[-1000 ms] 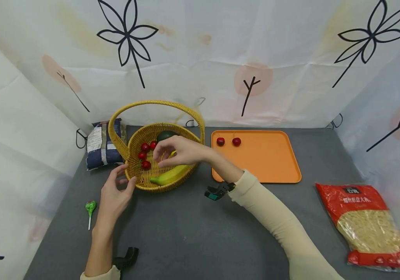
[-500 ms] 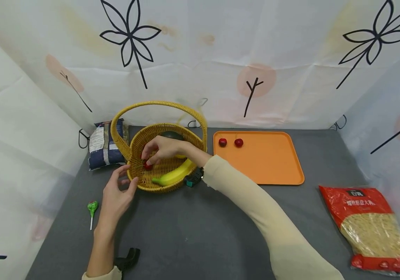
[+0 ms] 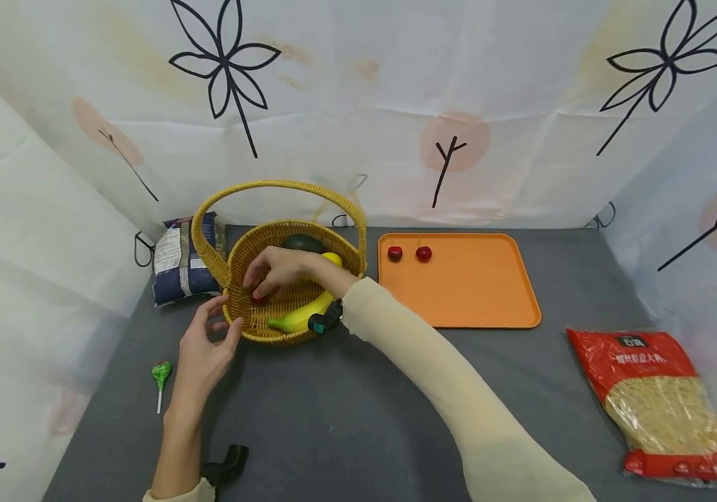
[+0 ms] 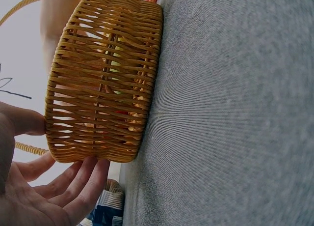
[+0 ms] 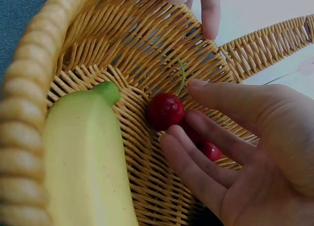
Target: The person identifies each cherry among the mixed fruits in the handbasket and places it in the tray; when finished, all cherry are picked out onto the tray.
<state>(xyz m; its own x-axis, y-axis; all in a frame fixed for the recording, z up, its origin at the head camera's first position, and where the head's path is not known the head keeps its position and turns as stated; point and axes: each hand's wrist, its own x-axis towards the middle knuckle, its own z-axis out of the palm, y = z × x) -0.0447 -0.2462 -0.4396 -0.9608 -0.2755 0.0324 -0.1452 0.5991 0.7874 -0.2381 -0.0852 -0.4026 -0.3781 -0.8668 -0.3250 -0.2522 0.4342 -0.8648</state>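
My left hand (image 3: 209,348) rests its spread fingers and thumb against the outside of a yellow wicker basket (image 4: 105,78), at its left end. My right hand (image 3: 277,268) reaches inside the basket, palm down. In the right wrist view its fingertips are right beside a red cherry (image 5: 166,111) with a green stem, thumb and fingers apart around it. Another cherry (image 5: 210,150) shows partly behind those fingers. A banana (image 3: 302,317) lies along the basket's near side. A dark green avocado-like fruit (image 3: 303,242) sits toward the back, and a second yellow thing (image 3: 333,259) is partly hidden by the right wrist.
An orange tray (image 3: 471,282) bearing two cherries (image 3: 409,254) stands right of the basket. A red pasta bag (image 3: 666,404) lies at the far right. A dark blue packet (image 3: 185,261) leans behind the basket's left side. A green lollipop (image 3: 160,376) lies left of my left forearm.
My right hand has moved left and lower into the basket, from above the banana to the cherries, which it now mostly covers. My left hand stays at the basket's side.
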